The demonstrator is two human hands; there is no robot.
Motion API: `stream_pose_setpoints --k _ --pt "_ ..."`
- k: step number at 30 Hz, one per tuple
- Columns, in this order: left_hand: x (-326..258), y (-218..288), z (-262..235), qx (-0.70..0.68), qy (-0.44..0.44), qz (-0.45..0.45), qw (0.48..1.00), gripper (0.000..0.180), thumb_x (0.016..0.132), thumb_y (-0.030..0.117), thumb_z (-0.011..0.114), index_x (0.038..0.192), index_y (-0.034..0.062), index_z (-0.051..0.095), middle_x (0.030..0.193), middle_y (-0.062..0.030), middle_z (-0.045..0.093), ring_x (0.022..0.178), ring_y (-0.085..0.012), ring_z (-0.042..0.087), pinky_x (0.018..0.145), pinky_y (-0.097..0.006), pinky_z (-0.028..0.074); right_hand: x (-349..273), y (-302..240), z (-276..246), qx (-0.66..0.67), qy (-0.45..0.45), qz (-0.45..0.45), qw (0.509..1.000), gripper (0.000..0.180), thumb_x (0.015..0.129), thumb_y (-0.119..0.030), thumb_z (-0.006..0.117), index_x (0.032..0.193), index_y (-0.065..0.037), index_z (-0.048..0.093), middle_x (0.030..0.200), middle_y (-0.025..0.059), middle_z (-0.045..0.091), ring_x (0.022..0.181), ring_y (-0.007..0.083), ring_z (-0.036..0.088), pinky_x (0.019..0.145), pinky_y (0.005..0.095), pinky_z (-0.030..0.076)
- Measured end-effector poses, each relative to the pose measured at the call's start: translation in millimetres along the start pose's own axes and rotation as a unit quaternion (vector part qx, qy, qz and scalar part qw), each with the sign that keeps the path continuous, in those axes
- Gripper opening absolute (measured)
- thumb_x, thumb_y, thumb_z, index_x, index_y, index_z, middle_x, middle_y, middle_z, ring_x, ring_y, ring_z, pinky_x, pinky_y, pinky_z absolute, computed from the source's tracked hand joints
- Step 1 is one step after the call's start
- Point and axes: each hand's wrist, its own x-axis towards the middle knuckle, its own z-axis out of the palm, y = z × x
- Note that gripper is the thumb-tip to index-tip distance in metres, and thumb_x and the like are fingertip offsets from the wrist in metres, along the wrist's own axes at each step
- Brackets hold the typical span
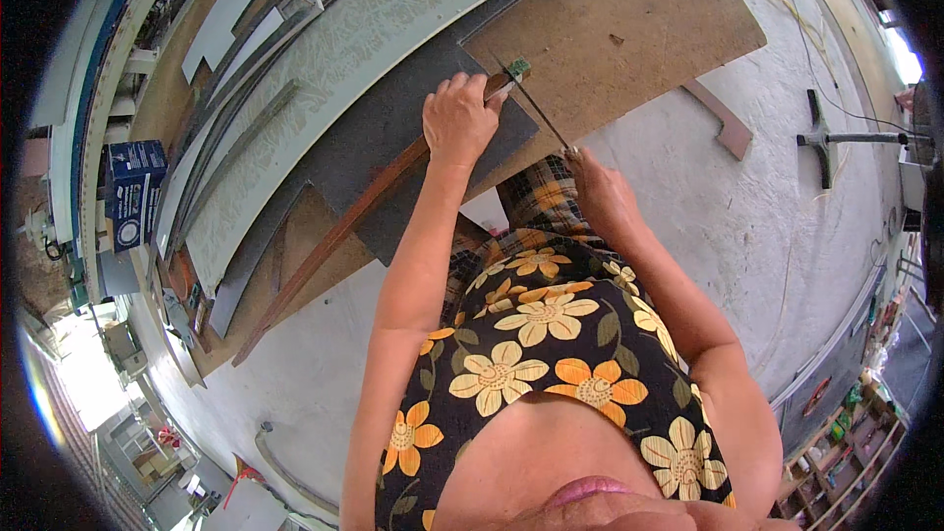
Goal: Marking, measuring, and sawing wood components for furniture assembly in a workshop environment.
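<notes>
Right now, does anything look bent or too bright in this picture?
Head view: the pale panel curves toward the rim, and the corners are black; head view: glare whites out patches at far left and far right, with a coloured fringe at left; head view: left hand and right hand look fairly sharp.

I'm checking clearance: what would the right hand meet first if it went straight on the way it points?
Probably the green end of the brown strip, along the thin dark tool the right hand holds; depth is unclear.
</notes>
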Motion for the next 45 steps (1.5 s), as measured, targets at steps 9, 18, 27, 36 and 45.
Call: stream_pose_setpoints --k 9,18,27,36,45 --pt "2 2 3 -0.016 0.023 0.015 1.000 0.032 0.083 0.038 0.071 0.095 0.0086 0.068 0.090 -0.0112 0.067 0.090 -0.0300 0.065 0.075 -0.044 0.050 60 -28 7 -0.002 0.060 -0.089 0.994 0.017 0.091 -0.011 0.047 0.106 -0.004 0.049 0.084 0.0280 0.064 0.085 0.0491 0.062 0.067 0.0565 0.047" --pt "4 1 1 0.004 -0.017 0.013 1.000 0.041 0.088 0.045 0.063 0.103 0.0067 0.066 0.096 -0.0131 0.066 0.092 -0.0342 0.064 0.079 -0.047 0.050 65 -35 6 0.019 0.058 -0.075 0.995 0.020 0.092 -0.011 0.046 0.110 -0.004 0.049 0.090 0.0300 0.064 0.088 0.0498 0.060 0.071 0.0558 0.046" --pt "2 -3 2 -0.021 0.016 -0.002 1.000 0.032 0.083 0.038 0.070 0.091 0.0081 0.069 0.090 -0.0116 0.067 0.089 -0.0303 0.066 0.075 -0.044 0.051 -7 8 6 -0.025 -0.023 0.017 0.999 0.020 0.093 -0.015 0.044 0.112 -0.008 0.049 0.086 0.0280 0.065 0.086 0.0485 0.062 0.071 0.0576 0.046" --pt "6 -1 1 -0.017 -0.009 0.001 1.000 0.037 0.085 0.043 0.067 0.096 0.0070 0.066 0.091 -0.0134 0.066 0.090 -0.0327 0.065 0.076 -0.046 0.050 82 -44 5 0.004 0.057 -0.078 0.995 0.015 0.091 -0.011 0.047 0.105 -0.005 0.047 0.087 0.0297 0.063 0.088 0.0506 0.059 0.071 0.0573 0.046" --pt "-1 -3 1 -0.025 0.012 -0.002 1.000 0.034 0.082 0.037 0.072 0.100 0.0084 0.069 0.093 -0.0112 0.067 0.092 -0.0285 0.065 0.078 -0.043 0.050 -2 -1 -3 -0.027 -0.010 0.006 1.000 0.022 0.091 -0.013 0.049 0.111 -0.007 0.049 0.087 0.0290 0.064 0.086 0.0495 0.061 0.069 0.0574 0.046"
